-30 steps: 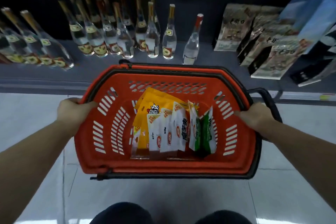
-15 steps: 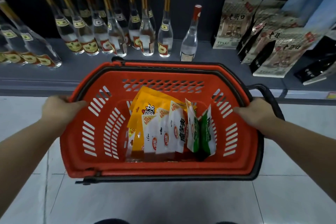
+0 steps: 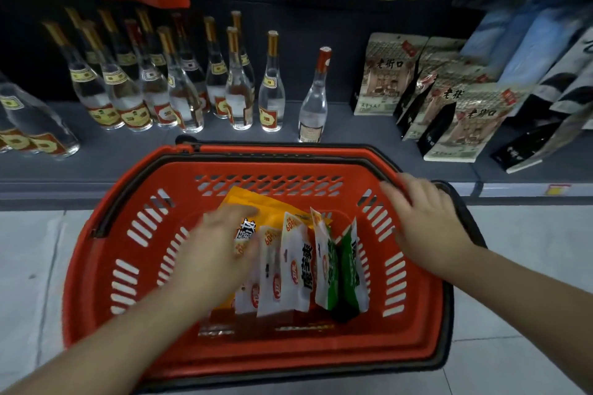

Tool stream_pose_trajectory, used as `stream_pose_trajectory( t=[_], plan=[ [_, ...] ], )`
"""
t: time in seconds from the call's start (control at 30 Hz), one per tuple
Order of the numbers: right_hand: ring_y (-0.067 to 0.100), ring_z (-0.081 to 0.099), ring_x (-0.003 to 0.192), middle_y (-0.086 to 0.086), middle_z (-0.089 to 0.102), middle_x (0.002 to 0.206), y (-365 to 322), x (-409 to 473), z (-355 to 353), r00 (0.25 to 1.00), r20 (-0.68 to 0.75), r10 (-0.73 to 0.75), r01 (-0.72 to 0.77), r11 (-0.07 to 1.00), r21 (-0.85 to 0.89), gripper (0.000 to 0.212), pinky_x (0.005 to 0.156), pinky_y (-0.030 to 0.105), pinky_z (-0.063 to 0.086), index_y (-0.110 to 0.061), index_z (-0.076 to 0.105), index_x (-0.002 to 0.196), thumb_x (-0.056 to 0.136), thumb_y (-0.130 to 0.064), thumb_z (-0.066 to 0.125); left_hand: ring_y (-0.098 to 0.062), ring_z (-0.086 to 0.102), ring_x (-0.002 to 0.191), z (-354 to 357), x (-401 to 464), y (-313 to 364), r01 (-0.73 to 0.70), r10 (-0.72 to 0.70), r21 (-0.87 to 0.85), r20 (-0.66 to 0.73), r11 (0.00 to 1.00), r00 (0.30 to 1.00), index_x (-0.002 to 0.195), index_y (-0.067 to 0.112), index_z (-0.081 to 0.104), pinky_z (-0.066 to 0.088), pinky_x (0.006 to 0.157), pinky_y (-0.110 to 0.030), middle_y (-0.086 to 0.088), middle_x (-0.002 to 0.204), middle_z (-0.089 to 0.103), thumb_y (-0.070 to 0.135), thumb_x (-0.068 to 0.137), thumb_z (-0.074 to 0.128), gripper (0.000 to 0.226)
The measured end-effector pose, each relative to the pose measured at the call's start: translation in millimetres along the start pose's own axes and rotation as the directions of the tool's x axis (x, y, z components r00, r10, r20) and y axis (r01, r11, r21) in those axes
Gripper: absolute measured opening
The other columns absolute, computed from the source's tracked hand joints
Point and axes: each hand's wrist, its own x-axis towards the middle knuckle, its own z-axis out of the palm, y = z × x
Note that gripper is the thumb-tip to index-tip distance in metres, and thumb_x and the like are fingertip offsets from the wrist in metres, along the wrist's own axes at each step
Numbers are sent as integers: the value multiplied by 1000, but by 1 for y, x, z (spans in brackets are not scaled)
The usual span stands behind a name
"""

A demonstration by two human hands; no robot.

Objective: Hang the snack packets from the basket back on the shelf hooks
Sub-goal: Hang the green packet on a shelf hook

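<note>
Reaching left hand unclenched over snack packets, right hand spread flat on basket rim

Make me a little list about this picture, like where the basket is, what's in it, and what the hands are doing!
place: shop aisle in front of a shelf
basket: red basket, low in front of the shelf
inside: yellow packet, white packets, green packets
left hand: left hand blurred, reaching into the basket onto the packets
right hand: right hand resting on the basket's right rim
shelf: clear bottles, brown pouches
</note>
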Motion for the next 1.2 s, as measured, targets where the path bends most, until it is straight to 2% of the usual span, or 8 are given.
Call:
stream_pose_trajectory(
  t=[0.07,0.13,0.3,0.57,0.7,0.87,1.07,1.2],
  plan=[
    [40,51,123,19,52,136,-7,10,-5,964,67,-257,264,958,-116,88,93,51,47,-22,58,128,45,-9,85,-6,64,89,29,-4,45,44,20,-204,299,978,954,106,30,65,55,81,-33,12,101,69,43,91,54,23],
    [37,22,143,16,22,156,-18,22,-11,893,201,-403,432,893,-127,80,112,48,27,-26,37,145,74,-7,70,-7,63,97,56,-5,86,83,46,-224,517,971,855,111,28,63,52,88,-29,11,108,68,54,87,55,37],
    [32,8,145,11,14,158,-33,46,-6,820,465,-333,460,867,-190,49,114,43,20,-21,44,142,94,-8,45,-16,57,117,106,2,108,199,-39,-140,718,970,695,122,29,59,46,100,-32,6,125,62,63,80,58,54],
    [25,51,107,4,57,111,-45,66,-3,857,339,-389,345,920,185,17,87,41,48,-18,63,107,95,-20,50,-24,52,63,90,20,58,301,-164,-160,563,940,810,63,12,58,37,55,-29,-12,65,51,13,81,54,19],
    [21,49,98,-4,57,92,-50,79,-24,937,165,-307,185,840,510,10,86,38,45,-21,62,86,90,-29,59,-29,68,85,61,23,31,556,-343,-503,457,661,821,86,4,64,55,77,-44,-16,88,71,5,85,62,3],
    [17,66,80,-2,68,84,-59,86,-54,996,68,-49,-43,386,921,9,70,30,55,-28,65,78,86,-26,69,-26,71,95,43,23,10,460,-286,-865,397,203,872,112,11,65,58,78,-37,-8,102,75,9,83,64,30],
    [13,71,81,3,74,93,-53,91,-58,991,129,44,-125,-80,989,27,67,25,56,-20,60,102,80,-15,75,-23,73,90,31,43,14,331,-314,-897,237,294,919,108,12,65,59,73,-34,-7,98,76,14,96,50,19],
    [24,70,95,10,74,101,-49,91,-54,947,297,-122,-313,-136,940,30,86,35,55,-11,59,106,80,-4,72,-28,73,86,5,60,12,253,-289,-912,159,324,944,109,12,63,60,68,-37,-12,97,75,14,96,50,18]
  ],
)
